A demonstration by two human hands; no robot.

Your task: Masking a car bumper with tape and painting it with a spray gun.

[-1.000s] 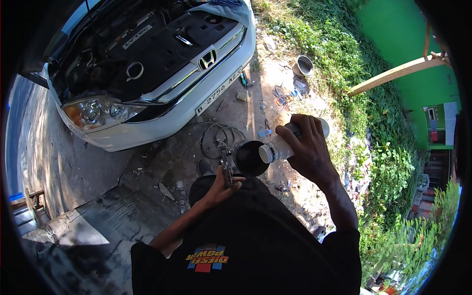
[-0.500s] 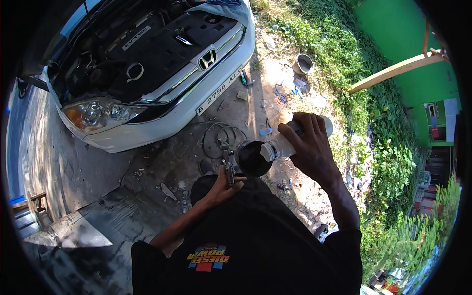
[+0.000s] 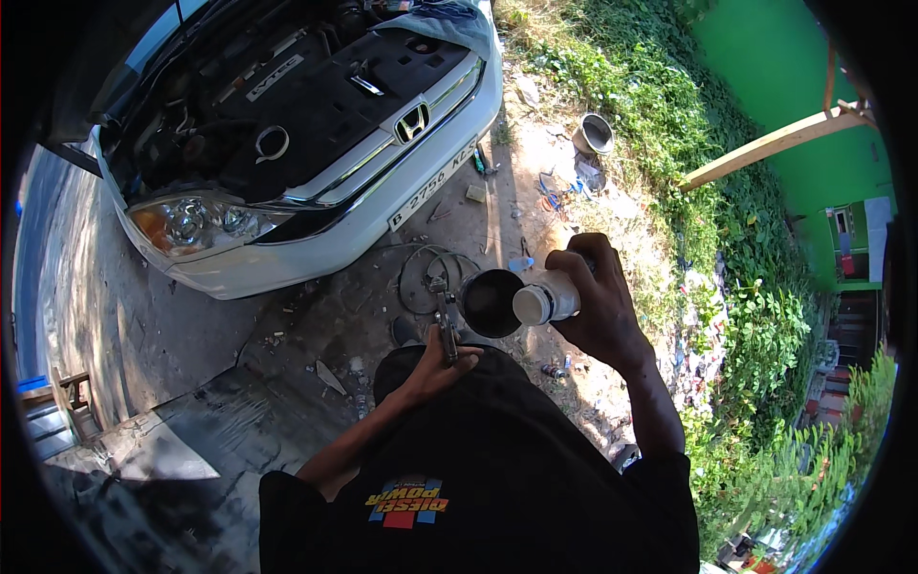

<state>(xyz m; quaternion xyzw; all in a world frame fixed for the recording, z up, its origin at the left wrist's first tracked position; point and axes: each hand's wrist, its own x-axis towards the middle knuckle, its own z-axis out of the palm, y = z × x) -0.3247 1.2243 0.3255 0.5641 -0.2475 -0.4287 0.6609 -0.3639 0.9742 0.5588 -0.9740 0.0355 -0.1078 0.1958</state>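
My left hand (image 3: 442, 364) is closed round the handle of a metal spray gun (image 3: 446, 323), in front of my body. A round, dark open cup (image 3: 491, 303) sits beside the gun and seems to be part of it; the joint is hard to make out. Just right of the cup, my right hand (image 3: 604, 311) grips a whitish plastic bottle (image 3: 555, 298) from above. The bottle's round pale end faces up toward me, next to the cup's rim. No stream of liquid shows between bottle and cup.
A white car (image 3: 335, 230) with its bonnet raised stands ahead to the left. On the dirt lie a coiled hose (image 3: 411, 279), a grey bucket (image 3: 594, 135) on its side and scattered litter. Leafy plants (image 3: 736, 316) and a green wall (image 3: 765, 67) bound the right.
The bottle has gone from lying tilted with its mouth over the cup to a more upright stance at the cup's right. My left hand keeps its hold on the spray gun.
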